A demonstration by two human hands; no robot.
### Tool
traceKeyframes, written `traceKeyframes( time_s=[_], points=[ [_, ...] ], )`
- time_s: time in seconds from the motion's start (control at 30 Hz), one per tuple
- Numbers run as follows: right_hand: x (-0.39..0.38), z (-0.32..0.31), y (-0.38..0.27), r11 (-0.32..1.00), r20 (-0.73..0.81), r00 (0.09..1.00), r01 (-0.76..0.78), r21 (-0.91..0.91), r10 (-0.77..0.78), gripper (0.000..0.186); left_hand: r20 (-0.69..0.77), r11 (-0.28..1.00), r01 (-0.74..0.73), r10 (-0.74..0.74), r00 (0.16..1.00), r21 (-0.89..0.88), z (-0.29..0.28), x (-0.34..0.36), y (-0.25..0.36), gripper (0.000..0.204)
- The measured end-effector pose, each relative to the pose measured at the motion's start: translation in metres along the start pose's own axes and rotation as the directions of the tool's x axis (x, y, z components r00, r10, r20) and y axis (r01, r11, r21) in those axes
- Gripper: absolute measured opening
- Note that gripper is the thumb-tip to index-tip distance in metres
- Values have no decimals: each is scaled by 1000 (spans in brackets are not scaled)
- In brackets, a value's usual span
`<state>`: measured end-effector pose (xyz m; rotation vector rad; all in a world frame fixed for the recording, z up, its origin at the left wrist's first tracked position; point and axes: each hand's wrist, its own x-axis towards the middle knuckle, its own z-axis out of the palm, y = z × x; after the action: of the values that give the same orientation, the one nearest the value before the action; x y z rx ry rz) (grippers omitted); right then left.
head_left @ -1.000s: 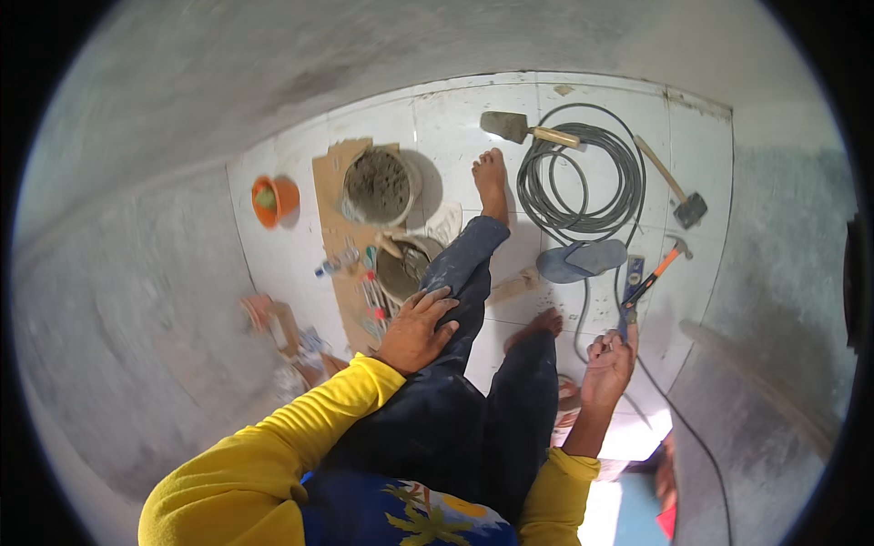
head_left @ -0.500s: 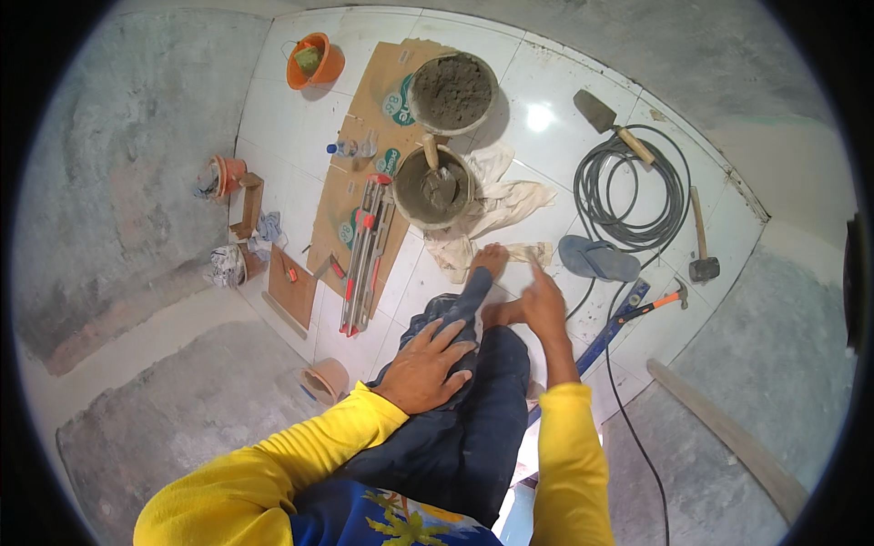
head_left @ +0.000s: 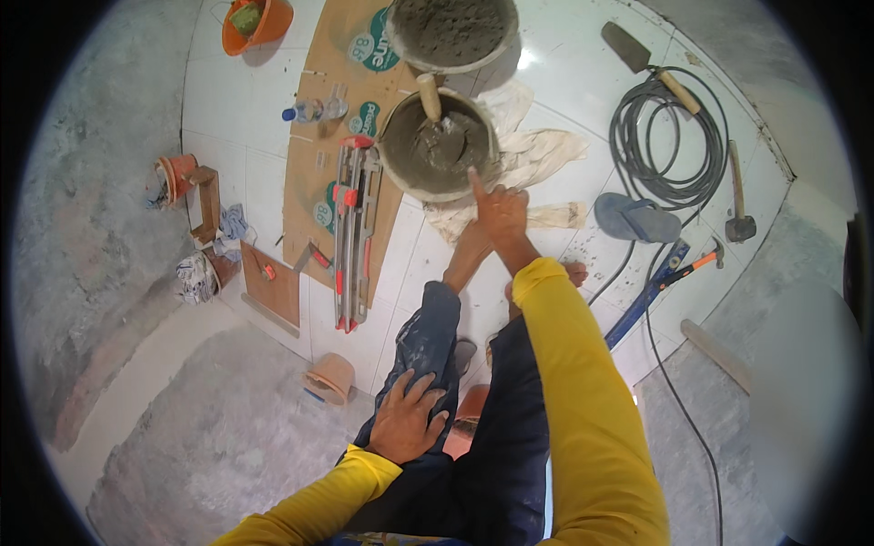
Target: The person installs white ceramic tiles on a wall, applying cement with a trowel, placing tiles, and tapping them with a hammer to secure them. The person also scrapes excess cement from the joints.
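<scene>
My left hand [head_left: 410, 420] lies spread on my left leg, above the knee, on the dark trousers. Reaching forward, my right hand [head_left: 503, 217] is empty. Its index finger is stretched out, its tip at the near rim of a mortar bucket [head_left: 401, 173], and the other fingers look partly curled. Whether that fingertip touches the rim, I cannot tell. Inside the bucket a trowel with a wooden handle [head_left: 429, 98] rests in wet grey mortar. A second bucket of thicker mortar [head_left: 451, 32] stands just behind. A crumpled cream cloth [head_left: 537, 156] lies beside the buckets.
Left of the buckets, a tile cutter [head_left: 353, 237] and plastic bottles [head_left: 314, 110] lie on cardboard [head_left: 305, 209]. To the right are a coiled cable [head_left: 628, 136], another trowel [head_left: 628, 45], a mallet [head_left: 740, 226], a sandal [head_left: 635, 218], a hammer [head_left: 696, 265] and a blue level [head_left: 642, 305].
My right hand has moved forward and left, from beside my lower leg to the near mortar bucket. My left hand stays on my leg. The view has shifted and my feet show differently.
</scene>
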<state>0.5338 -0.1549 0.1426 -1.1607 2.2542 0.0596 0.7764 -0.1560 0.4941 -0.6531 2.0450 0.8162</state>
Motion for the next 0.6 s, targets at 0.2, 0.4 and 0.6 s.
traceKeyframes(
  time_s=[0.2,0.4,0.6],
  points=[
    [-27,0,-9,975,84,996,10,-220,9,80,53,999,-11,12,998,-37,-29,2,-31,43],
    [-32,-8,-29,996,-36,999,26,85,-23,68,97,998,-19,25,995,-62,-51,8,-47,43],
    [-26,17,-56,944,163,978,-174,281,132,68,93,982,-126,139,986,-142,-57,25,-83,47]
  ],
)
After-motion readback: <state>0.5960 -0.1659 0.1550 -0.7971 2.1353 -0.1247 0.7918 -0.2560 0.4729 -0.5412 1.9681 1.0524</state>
